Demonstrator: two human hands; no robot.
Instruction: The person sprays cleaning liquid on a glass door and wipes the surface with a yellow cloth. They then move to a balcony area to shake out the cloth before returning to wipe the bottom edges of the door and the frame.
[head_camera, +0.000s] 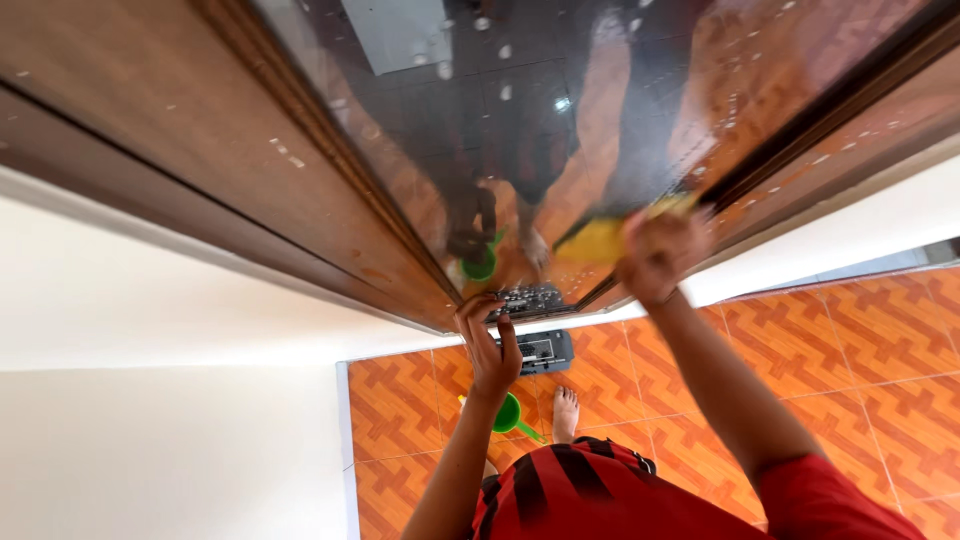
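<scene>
overhead, right hand (660, 250) clenched around a yellow sponge (600, 240) against the glass door (520, 110), left hand (490, 345) loosely curled, empty.

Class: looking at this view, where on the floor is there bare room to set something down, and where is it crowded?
Free: the orange tiles right of the right arm. Crowded: by the foot, where the green scoop and grey mat lie under the left hand. The right hand presses a yellow sponge to the glass.

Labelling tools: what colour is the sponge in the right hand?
Yellow. The sponge is pressed to the glass door by the right hand; head view.
</scene>
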